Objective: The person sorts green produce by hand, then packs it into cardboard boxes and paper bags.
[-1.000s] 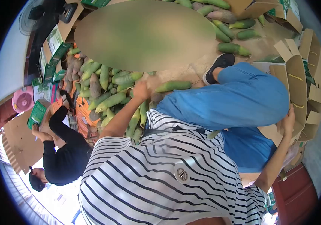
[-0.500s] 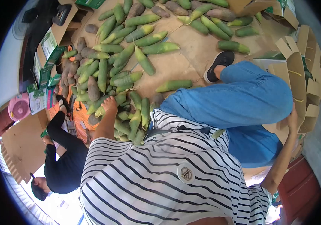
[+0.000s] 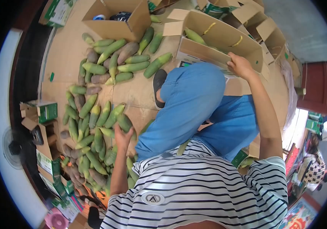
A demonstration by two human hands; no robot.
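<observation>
My left hand [image 3: 123,137] is closed around the lower end of a green radish [image 3: 124,122], its thumb on one side and fingers on the other. Around it lies a heap of green radishes [image 3: 97,139], some with purplish-brown skin. My right hand [image 3: 241,66] grips the near rim of an open cardboard box [image 3: 209,56] in front of my knee. Inside that box a green radish [image 3: 195,36] shows at the left end, along with yellow cord handles; the near wall hides most of the bottom.
A second open box [image 3: 119,28] with dark and blue items stands ahead. More open boxes [image 3: 270,32] are at the far right. Green-and-white cartons [image 3: 48,164], a fan [image 3: 12,148] and a pink round object [image 3: 56,219] line the left side.
My view has turned to the right. My right hand has gone from beside my knee to the box rim. The left hand, earlier over the heap, now holds a radish.
</observation>
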